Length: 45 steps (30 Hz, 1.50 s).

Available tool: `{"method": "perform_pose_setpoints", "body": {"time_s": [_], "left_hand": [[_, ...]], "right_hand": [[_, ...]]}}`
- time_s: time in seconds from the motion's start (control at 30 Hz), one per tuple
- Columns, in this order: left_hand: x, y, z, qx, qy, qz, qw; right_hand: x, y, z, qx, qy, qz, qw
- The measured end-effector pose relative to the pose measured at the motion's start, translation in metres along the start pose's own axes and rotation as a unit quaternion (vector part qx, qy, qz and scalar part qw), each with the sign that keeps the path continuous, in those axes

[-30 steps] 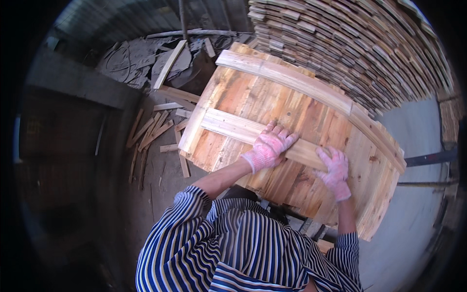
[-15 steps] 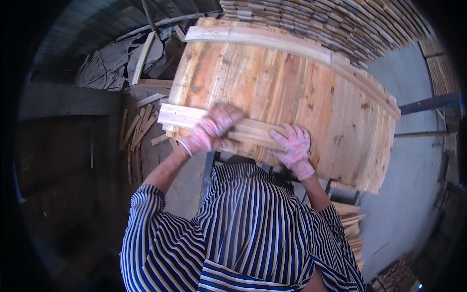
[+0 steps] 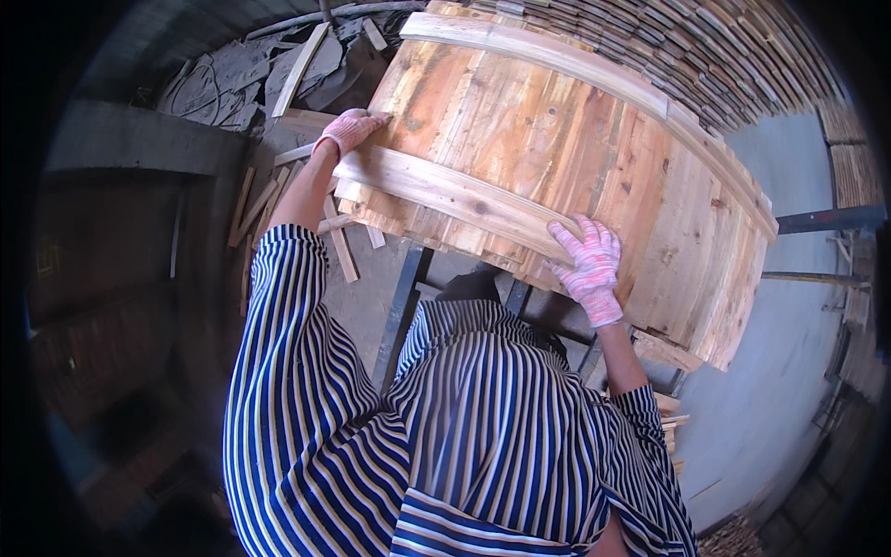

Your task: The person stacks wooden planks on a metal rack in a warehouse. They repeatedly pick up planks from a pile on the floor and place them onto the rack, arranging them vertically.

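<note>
A wide panel of wooden planks point(image 3: 520, 121) lies tilted in front of me. Along its near side runs a pale wooden batten point(image 3: 445, 190). My left hand point(image 3: 351, 131), in a pink and white knit glove, is closed over the panel's left edge, just beyond the batten's left end; its thumb is hidden. In a matching glove, my right hand point(image 3: 589, 265) rests on the planks with fingers spread, touching the right end of that batten. It holds nothing.
Two more battens point(image 3: 538, 46) cross the panel's far side. Behind it rise stacked boards point(image 3: 724, 56). Loose wood strips point(image 3: 269, 209) litter the floor at left, near grey rubble point(image 3: 232, 84). Dark metal bars point(image 3: 826, 220) stand at right, and a metal frame point(image 3: 404, 306) shows under the panel.
My left hand has moved from the near batten out to the panel's far-left edge. The near batten now slants more, its left end higher in view. My right hand stays by its right end.
</note>
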<state>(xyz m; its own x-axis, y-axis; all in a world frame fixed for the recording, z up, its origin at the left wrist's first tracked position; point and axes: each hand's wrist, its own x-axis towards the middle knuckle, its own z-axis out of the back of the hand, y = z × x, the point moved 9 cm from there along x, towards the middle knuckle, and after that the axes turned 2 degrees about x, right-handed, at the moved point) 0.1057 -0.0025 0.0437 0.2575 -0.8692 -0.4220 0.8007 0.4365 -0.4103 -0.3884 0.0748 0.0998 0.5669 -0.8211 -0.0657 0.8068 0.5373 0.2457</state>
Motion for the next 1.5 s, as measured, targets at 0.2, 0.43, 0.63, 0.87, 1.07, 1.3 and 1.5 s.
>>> {"method": "perform_pose_setpoints", "body": {"time_s": [0.2,0.43,0.63,0.87,1.07,1.3,1.5], "left_hand": [[-0.019,0.014,-0.002,-0.020,-0.022,0.029,0.999],[-0.019,0.002,-0.003,0.036,-0.015,0.002,0.999],[0.004,-0.061,0.050,0.206,-0.201,-0.061,0.956],[0.122,-0.200,0.081,0.032,-0.265,-0.277,0.923],[0.247,-0.234,0.031,0.113,-0.136,-0.283,0.943],[0.305,-0.205,0.007,0.213,-0.115,-0.180,0.953],[0.252,-0.230,0.006,0.094,-0.076,-0.190,0.974]], "right_hand": [[-0.001,0.005,0.000,-0.022,-0.028,0.017,0.999],[-0.004,0.002,-0.009,-0.034,-0.001,0.006,0.999],[-0.008,-0.001,-0.003,-0.015,0.025,-0.029,0.999],[-0.009,0.008,0.014,0.021,-0.017,-0.024,0.999],[-0.008,0.001,0.003,0.065,-0.008,-0.022,0.998],[-0.016,-0.011,0.002,0.116,-0.059,-0.008,0.991],[-0.026,-0.024,-0.019,0.162,-0.155,0.031,0.974]]}}
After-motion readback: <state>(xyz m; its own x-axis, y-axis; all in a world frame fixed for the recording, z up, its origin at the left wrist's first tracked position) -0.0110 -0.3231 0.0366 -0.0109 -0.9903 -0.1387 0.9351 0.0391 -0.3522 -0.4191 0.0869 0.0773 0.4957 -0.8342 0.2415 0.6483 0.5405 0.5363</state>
